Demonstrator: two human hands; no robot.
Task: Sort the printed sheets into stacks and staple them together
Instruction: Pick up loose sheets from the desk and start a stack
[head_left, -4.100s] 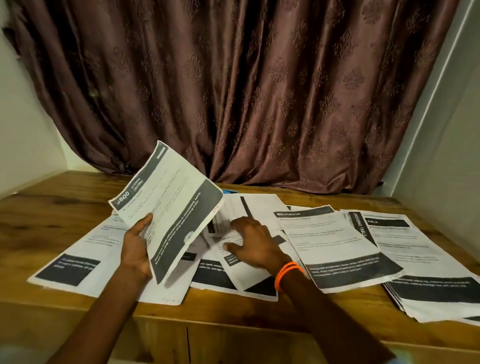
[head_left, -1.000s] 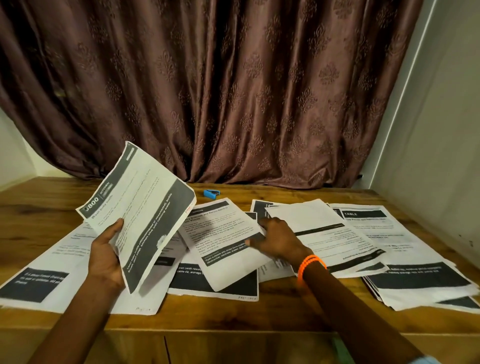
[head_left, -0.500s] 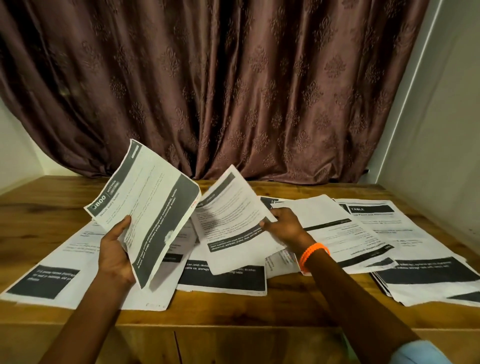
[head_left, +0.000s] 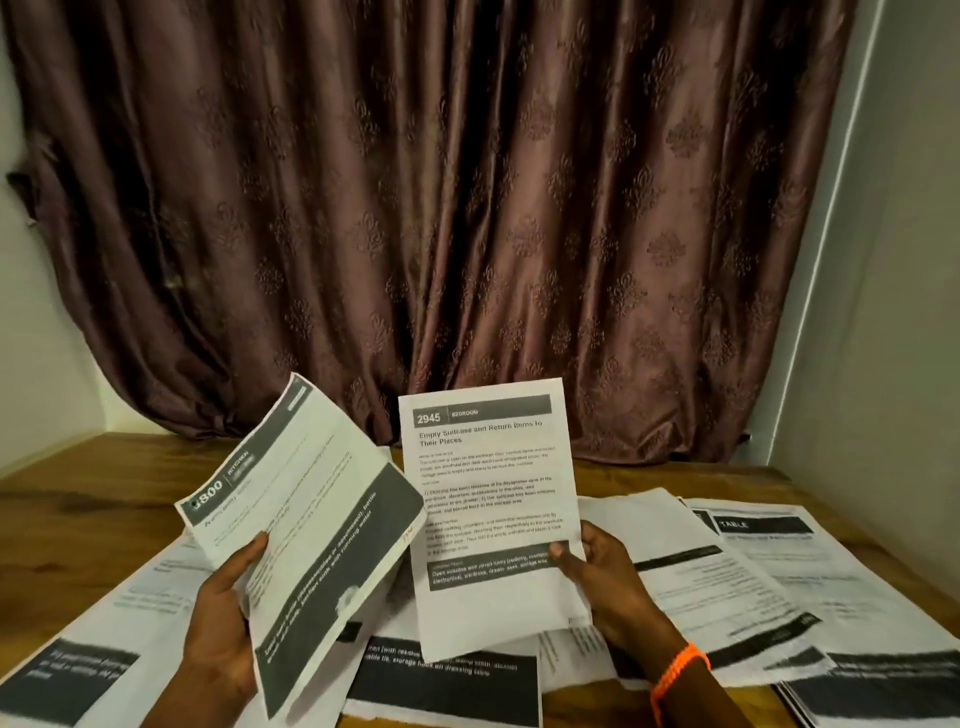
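My left hand (head_left: 223, 618) grips a tilted sheaf of printed sheets (head_left: 306, 525) headed "KITCHEN", raised above the table. My right hand (head_left: 605, 582) pinches the right edge of a single sheet (head_left: 493, 499) headed "2945 BEDROOM", held upright and facing me. More printed sheets lie spread on the wooden table (head_left: 67, 493): some at the left (head_left: 98, 639), some under my hands (head_left: 447, 675), and a pile at the right (head_left: 769, 577) with a page headed "TABLE" on top. No stapler shows in this view.
A brown patterned curtain (head_left: 467, 208) hangs behind the table. White walls close in at left and right (head_left: 883, 312). Bare wood shows at the far left and far right of the table.
My right hand has lifted the bedroom sheet off the table and turned it upright to face me. My left hand keeps its sheaf raised. The blue stapler seen earlier is now hidden.
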